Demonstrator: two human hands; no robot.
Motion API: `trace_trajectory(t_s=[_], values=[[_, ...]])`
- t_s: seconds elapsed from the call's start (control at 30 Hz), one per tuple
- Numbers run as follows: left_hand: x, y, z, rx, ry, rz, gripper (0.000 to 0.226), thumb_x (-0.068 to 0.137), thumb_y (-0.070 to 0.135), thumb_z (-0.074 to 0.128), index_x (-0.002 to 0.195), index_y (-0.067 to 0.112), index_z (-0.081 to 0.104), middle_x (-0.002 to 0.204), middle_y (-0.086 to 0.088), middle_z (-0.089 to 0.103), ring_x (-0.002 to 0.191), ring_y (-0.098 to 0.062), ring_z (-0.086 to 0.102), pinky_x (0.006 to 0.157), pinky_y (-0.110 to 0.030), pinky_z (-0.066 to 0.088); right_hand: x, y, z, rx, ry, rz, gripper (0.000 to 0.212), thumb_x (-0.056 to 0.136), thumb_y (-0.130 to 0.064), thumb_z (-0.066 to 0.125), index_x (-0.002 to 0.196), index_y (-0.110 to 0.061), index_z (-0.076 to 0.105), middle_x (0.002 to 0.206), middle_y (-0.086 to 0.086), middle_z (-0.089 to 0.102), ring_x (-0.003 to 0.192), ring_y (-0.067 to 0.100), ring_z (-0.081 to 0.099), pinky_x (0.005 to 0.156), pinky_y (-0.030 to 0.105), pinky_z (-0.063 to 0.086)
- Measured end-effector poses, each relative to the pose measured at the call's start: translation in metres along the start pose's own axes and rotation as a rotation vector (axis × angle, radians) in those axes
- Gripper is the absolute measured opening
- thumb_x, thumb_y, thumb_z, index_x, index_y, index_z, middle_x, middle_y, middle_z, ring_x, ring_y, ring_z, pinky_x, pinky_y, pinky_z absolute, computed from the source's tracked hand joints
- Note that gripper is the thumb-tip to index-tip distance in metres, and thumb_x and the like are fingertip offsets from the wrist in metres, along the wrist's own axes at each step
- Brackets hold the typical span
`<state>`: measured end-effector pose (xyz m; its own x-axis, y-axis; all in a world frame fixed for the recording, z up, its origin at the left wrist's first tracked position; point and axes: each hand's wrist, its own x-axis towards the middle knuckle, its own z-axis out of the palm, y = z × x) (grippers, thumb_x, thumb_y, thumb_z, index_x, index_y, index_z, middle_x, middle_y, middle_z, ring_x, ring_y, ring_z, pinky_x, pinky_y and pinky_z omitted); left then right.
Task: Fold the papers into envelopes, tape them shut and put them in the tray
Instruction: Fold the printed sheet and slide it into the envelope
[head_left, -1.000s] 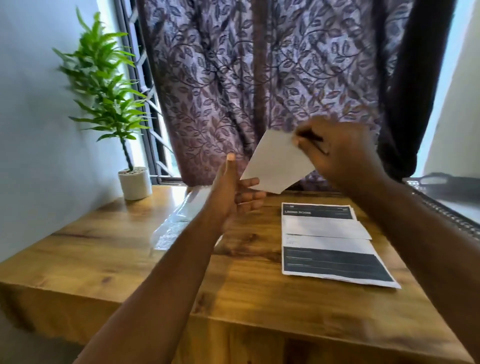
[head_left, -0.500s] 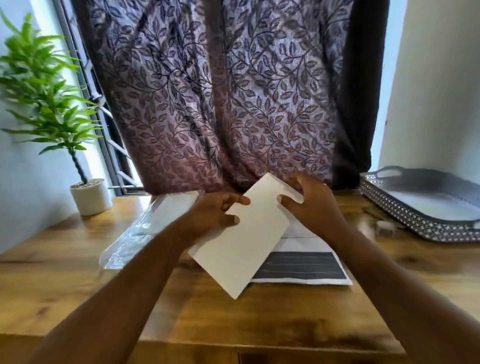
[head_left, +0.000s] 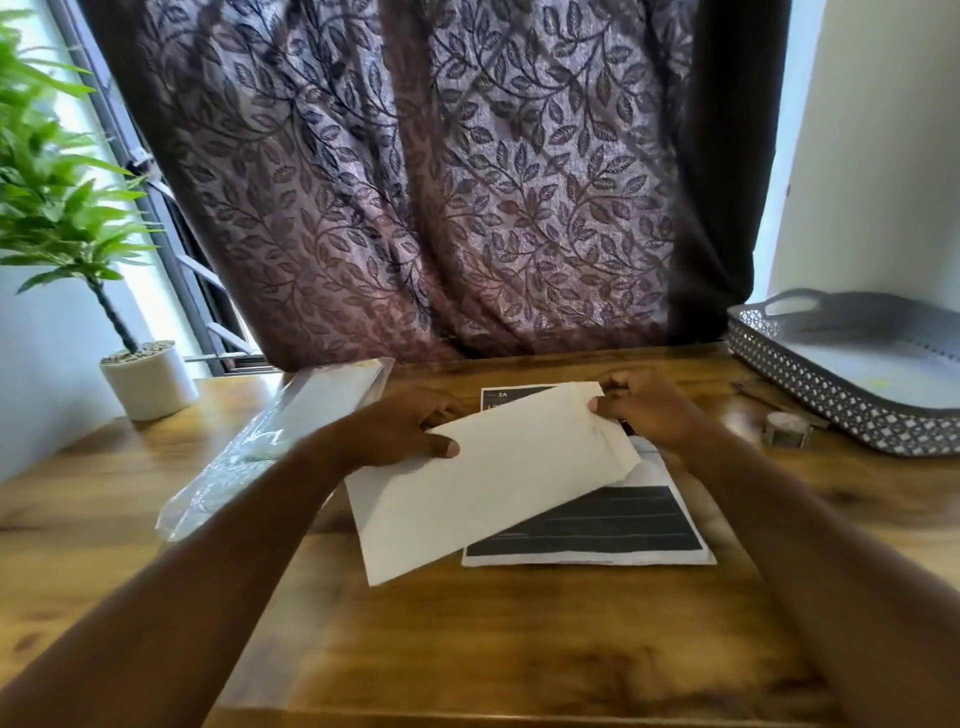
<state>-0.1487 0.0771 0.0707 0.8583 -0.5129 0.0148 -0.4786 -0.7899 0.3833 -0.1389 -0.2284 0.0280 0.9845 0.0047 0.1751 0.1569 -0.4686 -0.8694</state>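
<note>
A white envelope (head_left: 493, 478) is held tilted just above the wooden table, over a printed sheet with dark bands (head_left: 597, 525). My left hand (head_left: 410, 431) grips the envelope's left end, thumb on top. My right hand (head_left: 644, 410) pinches its upper right corner. The grey perforated tray (head_left: 810, 384) stands at the far right of the table, with a small roll of tape (head_left: 787, 428) just in front of it.
A clear plastic packet of white envelopes (head_left: 270, 441) lies to the left of my hands. A potted green plant (head_left: 145, 379) stands at the back left corner. A patterned curtain (head_left: 441, 182) hangs behind the table. Bare wood (head_left: 519, 649) lies in front of the papers.
The envelope has come down from in front of the curtain to just over the printed sheet and turned nearly level. My left hand has taken hold of it. The view has swung right and down.
</note>
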Motion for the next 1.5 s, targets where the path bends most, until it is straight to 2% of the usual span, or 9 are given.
trace_trajectory(t_s=[0.1, 0.27, 0.47, 0.63, 0.83, 1.0, 1.27, 1.37, 1.5], values=[[0.012, -0.022, 0.007, 0.068, 0.177, -0.025, 0.025, 0.090, 0.031, 0.071, 0.089, 0.006, 0.071, 0.092, -0.009, 0.069, 0.077, -0.008, 0.060, 0.065, -0.008, 0.040, 0.001, 0.012, -0.014, 0.192, 0.003, 0.055, 0.011, 0.092, -0.007, 0.068, 0.102, -0.010, 0.071, 0.107, 0.005, 0.074, 0.099, 0.022, 0.071, 0.090, 0.043, 0.059], [0.016, -0.035, 0.027, 0.055, 0.446, -0.090, 0.037, 0.097, 0.034, 0.060, 0.061, 0.029, 0.053, 0.062, 0.013, 0.054, 0.059, 0.000, 0.051, 0.057, -0.015, 0.032, 0.003, 0.011, -0.023, 0.273, -0.012, 0.063, 0.016, 0.092, -0.006, 0.067, 0.107, -0.002, 0.070, 0.104, 0.009, 0.074, 0.089, 0.018, 0.074, 0.067, 0.025, 0.061], [0.031, -0.031, 0.044, 0.157, 0.455, -0.226, 0.037, 0.103, 0.043, 0.045, 0.087, 0.016, 0.065, 0.084, 0.000, 0.062, 0.076, -0.016, 0.054, 0.077, -0.033, 0.032, 0.003, 0.019, -0.017, 0.285, -0.012, 0.126, 0.022, 0.092, -0.006, 0.068, 0.113, -0.002, 0.067, 0.109, 0.009, 0.074, 0.099, 0.024, 0.072, 0.085, 0.041, 0.061], [0.058, -0.001, 0.061, 0.062, 0.461, -0.068, 0.051, 0.091, 0.064, 0.036, 0.075, 0.022, 0.059, 0.074, 0.001, 0.060, 0.071, -0.020, 0.057, 0.070, -0.037, 0.044, 0.000, 0.012, -0.013, 0.289, -0.033, 0.069, 0.024, 0.090, -0.005, 0.070, 0.114, -0.009, 0.066, 0.109, 0.005, 0.074, 0.100, 0.022, 0.072, 0.081, 0.038, 0.062], [0.076, 0.029, 0.070, -0.116, 0.462, 0.086, 0.021, 0.101, 0.038, 0.051, 0.085, 0.027, 0.060, 0.079, 0.009, 0.061, 0.078, -0.013, 0.058, 0.073, -0.039, 0.048, -0.001, 0.007, -0.010, 0.198, -0.100, -0.010, 0.040, 0.088, -0.003, 0.071, 0.124, -0.018, 0.060, 0.119, 0.004, 0.071, 0.106, 0.020, 0.070, 0.087, 0.040, 0.061], [0.072, 0.023, 0.071, -0.098, 0.519, 0.160, 0.018, 0.102, 0.036, 0.050, 0.086, 0.032, 0.059, 0.077, 0.011, 0.061, 0.074, -0.010, 0.058, 0.071, -0.040, 0.051, 0.000, 0.010, -0.002, -0.019, -0.022, -0.068, 0.051, 0.082, -0.013, 0.080, 0.127, -0.019, 0.057, 0.105, 0.005, 0.067, 0.095, 0.023, 0.068, 0.068, 0.032, 0.063], [0.065, 0.031, 0.077, -0.064, 0.499, 0.143, 0.017, 0.100, 0.038, 0.052, 0.087, 0.030, 0.061, 0.072, 0.012, 0.058, 0.070, -0.011, 0.057, 0.066, -0.041, 0.053, -0.007, -0.001, 0.003, -0.146, 0.114, 0.006, 0.031, 0.086, -0.028, 0.077, 0.103, -0.016, 0.053, 0.077, 0.006, 0.071, 0.048, 0.016, 0.064, 0.040, 0.019, 0.046], [0.065, 0.032, 0.077, -0.042, 0.492, 0.130, 0.017, 0.101, 0.038, 0.051, 0.085, 0.034, 0.057, 0.070, 0.015, 0.055, 0.069, -0.010, 0.056, 0.067, -0.039, 0.052, -0.011, -0.006, 0.004, -0.090, 0.076, 0.000, 0.017, 0.093, -0.022, 0.070, 0.091, -0.009, 0.059, 0.072, 0.008, 0.073, 0.052, 0.020, 0.071, 0.047, 0.026, 0.058], [0.064, 0.028, 0.074, -0.050, 0.492, 0.112, 0.017, 0.101, 0.036, 0.052, 0.089, 0.029, 0.063, 0.074, 0.013, 0.059, 0.072, -0.011, 0.058, 0.069, -0.040, 0.053, -0.014, -0.006, 0.007, 0.115, 0.001, 0.022, 0.026, 0.102, -0.021, 0.056, 0.094, 0.001, 0.069, 0.079, 0.014, 0.074, 0.064, 0.025, 0.073, 0.063, 0.034, 0.063]])
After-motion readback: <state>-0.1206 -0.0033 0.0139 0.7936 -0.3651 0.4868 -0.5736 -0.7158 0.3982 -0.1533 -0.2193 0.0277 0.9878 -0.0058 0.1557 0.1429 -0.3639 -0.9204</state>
